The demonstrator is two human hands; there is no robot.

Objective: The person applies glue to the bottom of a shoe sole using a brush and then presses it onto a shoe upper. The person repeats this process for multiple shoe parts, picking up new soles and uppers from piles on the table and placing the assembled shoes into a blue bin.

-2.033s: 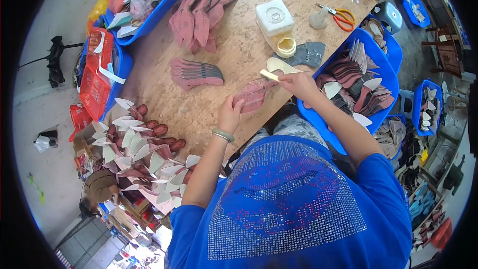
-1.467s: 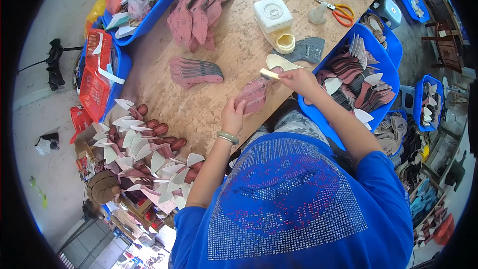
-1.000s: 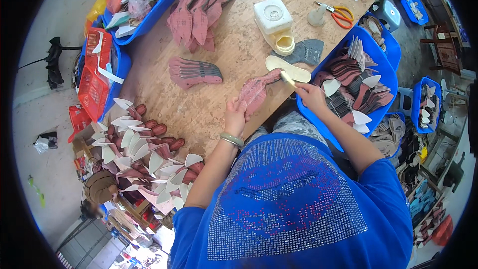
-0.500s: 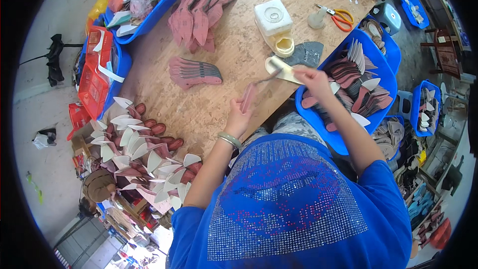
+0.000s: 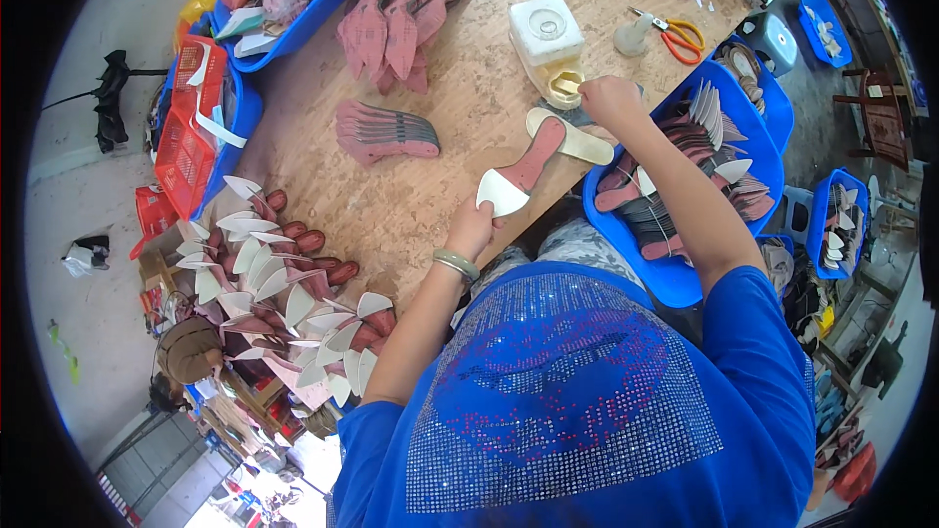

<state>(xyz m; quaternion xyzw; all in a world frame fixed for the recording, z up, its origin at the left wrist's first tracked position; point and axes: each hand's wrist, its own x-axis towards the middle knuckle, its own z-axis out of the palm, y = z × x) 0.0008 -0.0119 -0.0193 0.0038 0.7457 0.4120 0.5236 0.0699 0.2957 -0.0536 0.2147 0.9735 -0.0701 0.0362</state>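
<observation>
My left hand [image 5: 473, 227] pinches the white pointed end of a pink shoe insole [image 5: 528, 164], whose narrow heel end points away to the right. Its heel lies over a cream insole-shaped piece [image 5: 585, 143] on the table. My right hand [image 5: 610, 101] is closed at the mouth of a cream, glue-crusted pot [image 5: 564, 86]. It seems to hold a slim brush-like tool, mostly hidden by the fingers and the pot's rim. A white block-shaped container [image 5: 545, 31] joins the pot's far side. A dark grey patch lies partly hidden under the right hand.
Stacked pink insoles [image 5: 386, 133] and a fanned pile [image 5: 401, 24] lie on the wooden table [image 5: 469, 78]. Orange-handled pliers [image 5: 681, 39] sit beside a small bottle [image 5: 631, 37]. A blue tub [image 5: 685, 279] of insoles stands at right. White-tipped insoles [image 5: 264, 274] crowd the left edge.
My right hand has moved from above the cream piece up to the pot. The insole in my left hand has turned, and its white tip and pink face now show.
</observation>
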